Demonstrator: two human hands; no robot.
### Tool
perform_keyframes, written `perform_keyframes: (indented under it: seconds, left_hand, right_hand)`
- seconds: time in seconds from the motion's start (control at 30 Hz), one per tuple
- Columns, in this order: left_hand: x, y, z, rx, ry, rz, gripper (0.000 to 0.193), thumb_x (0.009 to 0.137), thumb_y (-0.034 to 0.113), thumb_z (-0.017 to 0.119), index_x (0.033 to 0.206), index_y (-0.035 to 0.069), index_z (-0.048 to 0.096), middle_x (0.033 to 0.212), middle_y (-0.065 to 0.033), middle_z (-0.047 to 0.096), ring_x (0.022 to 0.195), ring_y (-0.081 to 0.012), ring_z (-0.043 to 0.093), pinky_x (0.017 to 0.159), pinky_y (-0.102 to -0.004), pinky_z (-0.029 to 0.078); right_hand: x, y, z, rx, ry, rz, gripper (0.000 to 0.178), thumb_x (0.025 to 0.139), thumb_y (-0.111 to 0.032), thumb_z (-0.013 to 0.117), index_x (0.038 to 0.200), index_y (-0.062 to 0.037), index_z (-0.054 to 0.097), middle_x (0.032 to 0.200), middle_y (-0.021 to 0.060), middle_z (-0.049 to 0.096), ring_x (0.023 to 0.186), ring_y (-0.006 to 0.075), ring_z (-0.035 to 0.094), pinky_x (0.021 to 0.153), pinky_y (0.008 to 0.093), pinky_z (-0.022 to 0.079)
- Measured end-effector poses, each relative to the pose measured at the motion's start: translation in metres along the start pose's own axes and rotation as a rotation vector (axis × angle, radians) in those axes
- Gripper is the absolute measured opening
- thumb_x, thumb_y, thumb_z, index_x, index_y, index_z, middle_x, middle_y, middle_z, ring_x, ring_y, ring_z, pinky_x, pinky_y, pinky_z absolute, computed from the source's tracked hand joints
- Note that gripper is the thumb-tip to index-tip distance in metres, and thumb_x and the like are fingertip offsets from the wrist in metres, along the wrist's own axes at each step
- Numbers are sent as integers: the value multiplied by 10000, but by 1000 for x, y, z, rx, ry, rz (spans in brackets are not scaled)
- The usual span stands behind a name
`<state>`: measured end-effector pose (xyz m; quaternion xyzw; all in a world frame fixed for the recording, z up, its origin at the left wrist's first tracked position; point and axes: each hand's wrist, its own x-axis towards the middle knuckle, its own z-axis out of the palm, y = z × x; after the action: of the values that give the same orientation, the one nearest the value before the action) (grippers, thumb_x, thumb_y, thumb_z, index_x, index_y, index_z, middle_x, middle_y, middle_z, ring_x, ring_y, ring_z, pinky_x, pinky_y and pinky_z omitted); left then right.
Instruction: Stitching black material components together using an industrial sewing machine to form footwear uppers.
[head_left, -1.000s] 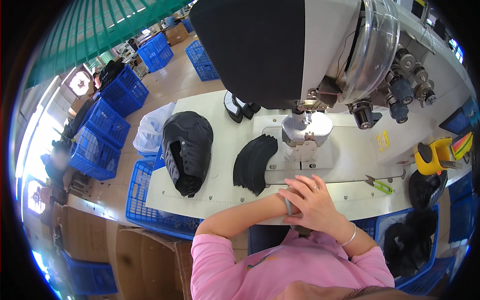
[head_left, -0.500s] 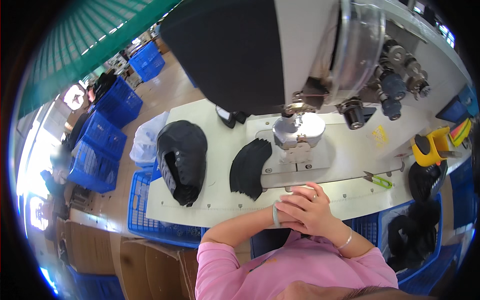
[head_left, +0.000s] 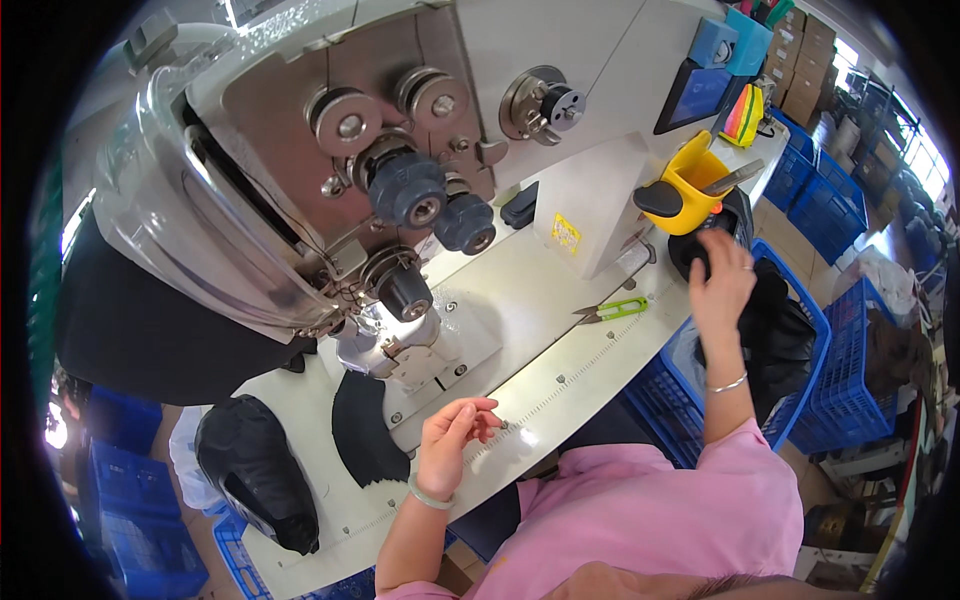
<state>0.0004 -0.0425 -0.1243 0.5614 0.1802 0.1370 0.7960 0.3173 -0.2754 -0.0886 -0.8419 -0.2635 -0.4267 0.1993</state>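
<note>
My left hand (head_left: 450, 447) hovers over the table's front edge, its fingers loosely bent and slightly apart with nothing in them. Stretched out to the right, my right hand (head_left: 722, 290) reaches to a black shoe upper (head_left: 742, 218) beside the yellow holder; its fingers are spread over the dark material, and whether they touch it I cannot tell. A stack of curved black pieces (head_left: 362, 430) lies beside the sewing machine (head_left: 400, 345). Farther left rests another black shoe upper (head_left: 258, 470). Green-handled thread snips (head_left: 615, 310) lie on the table between my hands.
The machine head (head_left: 330, 150) looms over the upper left. A yellow holder (head_left: 680, 200) with a metal tool stands at the table's right end. A blue crate (head_left: 818, 345) with black items is below my right arm. More blue crates (head_left: 825, 200) stand beyond.
My hands, clasped together before, have parted. The right has gone out to the shoe upper on the right; the left stays near the table edge. The view has turned right.
</note>
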Motion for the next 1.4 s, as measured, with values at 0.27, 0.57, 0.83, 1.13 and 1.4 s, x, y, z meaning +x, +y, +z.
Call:
perform_keyframes:
  seconds: [0.27,0.57,0.83,1.13,1.4]
  left_hand:
    - [3,-2,-1,-119,135,-9,256,1008,189,495,1088,-6,640,866,-16,645,733,-85,558,689,-228,454]
    - [7,-2,-15,-153,202,-49,224,980,167,530,1068,3,656,837,-13,652,708,-61,560,654,-210,451]
    - [-16,33,-58,268,692,366,192,889,99,631,1031,-26,667,893,-85,683,742,-156,620,686,-271,504]
    - [-3,10,-75,1397,799,207,501,838,77,650,1309,-11,504,1400,-232,466,1337,-386,395,1096,-455,346]
    - [-28,61,-50,536,752,494,491,912,-53,529,1396,-22,458,1204,-127,647,1037,-204,661,867,-286,508]
  right_hand:
    - [15,92,22,-362,-482,352,439,828,-53,572,1268,-59,565,952,254,674,922,429,657,829,502,532]
    - [30,54,-60,-409,-351,140,258,906,-298,627,1044,-103,727,910,182,695,830,392,663,747,464,530]
    - [28,-36,-98,537,-858,-333,218,764,-39,643,970,-49,714,894,160,696,796,354,669,699,396,526]
    - [-2,-138,-13,543,-909,-804,385,700,37,586,1076,-24,645,963,112,692,861,314,667,701,398,540]
    - [36,-176,-25,879,-304,-1045,423,735,-42,632,1147,-131,667,1146,73,644,996,240,643,815,367,548]
